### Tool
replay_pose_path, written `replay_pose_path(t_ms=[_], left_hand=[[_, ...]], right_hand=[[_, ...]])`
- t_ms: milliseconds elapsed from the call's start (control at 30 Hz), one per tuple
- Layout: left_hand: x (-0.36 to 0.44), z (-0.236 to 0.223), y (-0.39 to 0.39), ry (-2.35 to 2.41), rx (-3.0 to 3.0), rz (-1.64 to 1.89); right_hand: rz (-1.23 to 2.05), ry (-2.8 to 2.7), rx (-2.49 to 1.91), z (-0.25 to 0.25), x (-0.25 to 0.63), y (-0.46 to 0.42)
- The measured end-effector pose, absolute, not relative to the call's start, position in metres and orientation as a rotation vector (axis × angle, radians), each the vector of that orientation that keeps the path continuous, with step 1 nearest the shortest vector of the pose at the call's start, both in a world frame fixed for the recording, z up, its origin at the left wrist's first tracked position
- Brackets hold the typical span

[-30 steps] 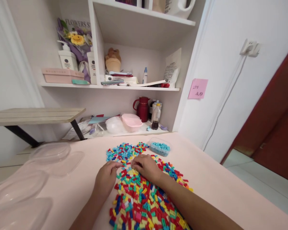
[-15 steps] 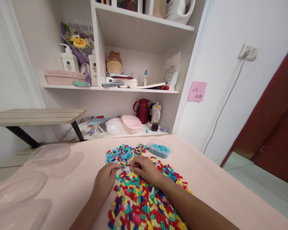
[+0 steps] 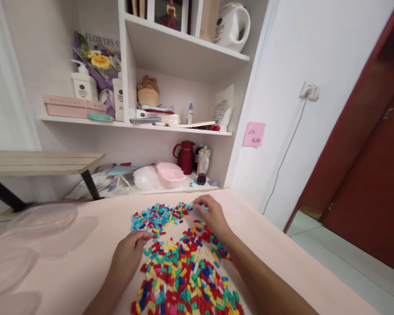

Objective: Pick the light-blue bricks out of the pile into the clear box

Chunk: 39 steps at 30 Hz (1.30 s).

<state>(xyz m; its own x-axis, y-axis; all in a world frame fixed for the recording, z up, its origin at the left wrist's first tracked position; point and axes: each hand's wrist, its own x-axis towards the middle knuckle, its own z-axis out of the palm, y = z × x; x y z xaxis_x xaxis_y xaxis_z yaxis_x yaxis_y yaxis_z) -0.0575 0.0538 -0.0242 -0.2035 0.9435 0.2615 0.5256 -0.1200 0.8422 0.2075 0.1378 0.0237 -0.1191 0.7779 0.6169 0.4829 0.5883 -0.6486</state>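
Note:
A large spread of small plastic toy bricks [image 3: 184, 275] in mixed colours lies between my arms. Beyond it sits a smaller, mostly light-blue heap of bricks [image 3: 153, 217]. My left hand [image 3: 129, 249] rests by the left edge of the spread, thumb and forefinger pressed together beside some bricks; whether one is pinched there is hidden. Over at the far right, my right hand [image 3: 212, 215] reaches across the clear tub of light-blue bricks, covering most of it. Its fingers curl toward the thumb, and what they hold, if anything, I cannot make out.
Clear plastic lids or tubs [image 3: 42, 218] lie at the left of the pink tabletop [image 3: 282, 271]. Along the back stand a pink bowl [image 3: 170, 176], a red jug [image 3: 185, 157] and a bottle of dark liquid [image 3: 202, 168]. A wooden stand [image 3: 42, 162] is at the left.
My right hand has moved from the middle of the bricks, away from me and to the right, over the tub. My left hand stays near the spread's left edge. The camera view has shifted.

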Motion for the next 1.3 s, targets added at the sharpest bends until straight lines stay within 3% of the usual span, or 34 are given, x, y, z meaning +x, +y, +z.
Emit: replay_pose_path(t_ms=[167,400,533,733,1100,1300], left_hand=[[-0.056,-0.019,0.051,1.722,1.623,1.283],[-0.054,-0.020,0.050,1.719,1.564,1.280],[-0.052,-0.018,0.048,1.706,1.583,1.247],[-0.049,-0.016,0.045,1.573,1.650,1.178],[-0.047,-0.021,0.048,1.445,1.629,1.225],[-0.045,-0.021,0.047,1.504,1.633,1.243]], right_hand=[[0.214,-1.573,-1.231,0.015,0.248,0.158],[0.324,-1.532,-1.208,0.014,0.242,0.156],[0.453,-1.824,-1.061,0.019,0.210,0.136],[0.386,-2.320,-0.857,0.011,0.171,0.105],[0.174,-2.470,-0.898,-0.021,0.155,0.101],[0.231,-2.446,-0.884,-0.022,0.154,0.101]])
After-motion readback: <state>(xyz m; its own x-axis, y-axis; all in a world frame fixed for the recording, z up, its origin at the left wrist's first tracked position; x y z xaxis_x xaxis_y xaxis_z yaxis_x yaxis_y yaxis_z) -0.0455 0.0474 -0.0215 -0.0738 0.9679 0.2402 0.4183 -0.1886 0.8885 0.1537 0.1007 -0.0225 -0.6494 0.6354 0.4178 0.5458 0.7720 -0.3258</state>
